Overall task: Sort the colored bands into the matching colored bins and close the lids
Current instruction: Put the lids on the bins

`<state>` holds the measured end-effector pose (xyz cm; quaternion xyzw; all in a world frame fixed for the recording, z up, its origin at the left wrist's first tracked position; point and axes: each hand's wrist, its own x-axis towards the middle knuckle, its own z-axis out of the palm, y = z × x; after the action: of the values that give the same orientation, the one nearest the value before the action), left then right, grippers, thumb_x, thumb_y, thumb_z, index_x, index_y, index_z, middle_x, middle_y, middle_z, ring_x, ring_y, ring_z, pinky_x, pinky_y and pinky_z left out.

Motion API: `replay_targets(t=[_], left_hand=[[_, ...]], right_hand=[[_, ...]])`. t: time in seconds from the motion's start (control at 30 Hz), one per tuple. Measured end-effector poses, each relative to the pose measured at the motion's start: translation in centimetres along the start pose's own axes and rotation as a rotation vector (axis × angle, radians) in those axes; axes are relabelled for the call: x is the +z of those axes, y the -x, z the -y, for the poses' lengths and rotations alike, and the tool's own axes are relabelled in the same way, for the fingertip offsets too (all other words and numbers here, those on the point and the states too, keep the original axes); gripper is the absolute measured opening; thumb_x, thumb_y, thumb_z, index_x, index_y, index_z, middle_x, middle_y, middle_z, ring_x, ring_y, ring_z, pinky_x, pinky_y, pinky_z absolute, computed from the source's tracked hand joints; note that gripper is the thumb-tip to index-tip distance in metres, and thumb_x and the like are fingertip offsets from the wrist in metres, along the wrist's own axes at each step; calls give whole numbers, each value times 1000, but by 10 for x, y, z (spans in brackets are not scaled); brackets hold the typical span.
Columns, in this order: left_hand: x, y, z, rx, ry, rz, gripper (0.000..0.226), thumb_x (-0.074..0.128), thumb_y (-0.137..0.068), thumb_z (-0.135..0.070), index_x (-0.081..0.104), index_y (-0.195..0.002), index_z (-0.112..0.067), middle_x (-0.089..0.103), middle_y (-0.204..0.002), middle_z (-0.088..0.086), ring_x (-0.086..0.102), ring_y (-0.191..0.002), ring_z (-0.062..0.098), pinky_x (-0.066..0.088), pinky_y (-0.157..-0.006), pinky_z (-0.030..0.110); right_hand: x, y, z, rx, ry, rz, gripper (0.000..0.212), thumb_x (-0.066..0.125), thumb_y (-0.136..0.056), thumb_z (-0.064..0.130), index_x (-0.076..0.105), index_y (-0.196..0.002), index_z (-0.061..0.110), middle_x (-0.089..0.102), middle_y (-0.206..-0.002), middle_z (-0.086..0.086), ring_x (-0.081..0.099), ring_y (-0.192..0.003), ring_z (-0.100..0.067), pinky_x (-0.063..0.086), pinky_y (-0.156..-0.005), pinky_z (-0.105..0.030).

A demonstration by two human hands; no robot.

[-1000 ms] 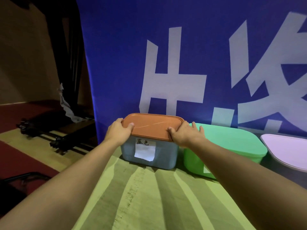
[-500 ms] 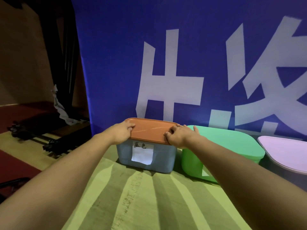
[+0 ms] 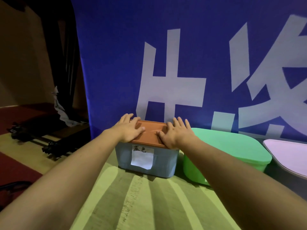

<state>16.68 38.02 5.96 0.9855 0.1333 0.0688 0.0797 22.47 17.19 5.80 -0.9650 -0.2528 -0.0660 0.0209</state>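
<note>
A pale blue bin (image 3: 164,165) with a white paper label stands on the striped cloth, capped by an orange lid (image 3: 152,132). My left hand (image 3: 128,129) lies flat on the lid's left side, fingers spread. On the lid's right side my right hand (image 3: 174,134) presses down the same way. To the right sits a green bin (image 3: 194,170) under its closed green lid (image 3: 232,145). At the far right a grey bin carries a pink lid (image 3: 289,153). No colored bands are in sight.
A large blue banner (image 3: 182,63) with white characters hangs right behind the bins. The green striped tablecloth (image 3: 141,201) stretches toward me. Off the table's left edge lie dark stands (image 3: 49,143) on a red and tan floor.
Both hands have shifted from gripping the orange lid's front edge to lying flat on top of it with fingers spread. The lid now sits level on the blue bin.
</note>
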Motion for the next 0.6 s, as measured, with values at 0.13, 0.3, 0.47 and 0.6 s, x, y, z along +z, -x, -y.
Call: replay_targets(t=[0.13, 0.3, 0.47, 0.6], left_hand=[[6, -16, 4, -30, -50, 149, 81, 21, -99, -75, -2, -164, -32, -15, -171, 5, -13, -158, 26, 0, -127, 53], [4, -29, 5, -45, -13, 155, 80, 32, -98, -73, 12, -164, -32, 7, -172, 4, 10, -158, 29, 13, -126, 56], [-1, -30, 6, -30, 28, 94, 79, 41, -95, -67, 23, -162, -28, 35, -164, 7, 39, -145, 32, 34, -117, 49], [1, -25, 0, -54, -6, 97, 74, 34, -99, -64, 20, -163, -29, 30, -167, 7, 35, -149, 32, 30, -119, 49]], right_hand=[[4, -9, -2, 9, -72, 128, 84, 16, -99, 72, 7, -164, 20, 2, -172, -13, 0, -158, -33, -4, -127, -51], [-3, -16, -4, -10, -21, 145, 84, 19, -99, 72, 24, -162, 17, 27, -165, -16, 26, -152, -35, 14, -127, -51], [-6, -16, -6, -17, -8, 137, 83, 19, -98, 73, 29, -159, 17, 37, -161, -14, 32, -150, -33, 13, -125, -52], [-1, -14, -6, -28, -50, 123, 83, 19, -99, 73, 28, -160, 18, 35, -163, -12, 29, -152, -32, 8, -126, -55]])
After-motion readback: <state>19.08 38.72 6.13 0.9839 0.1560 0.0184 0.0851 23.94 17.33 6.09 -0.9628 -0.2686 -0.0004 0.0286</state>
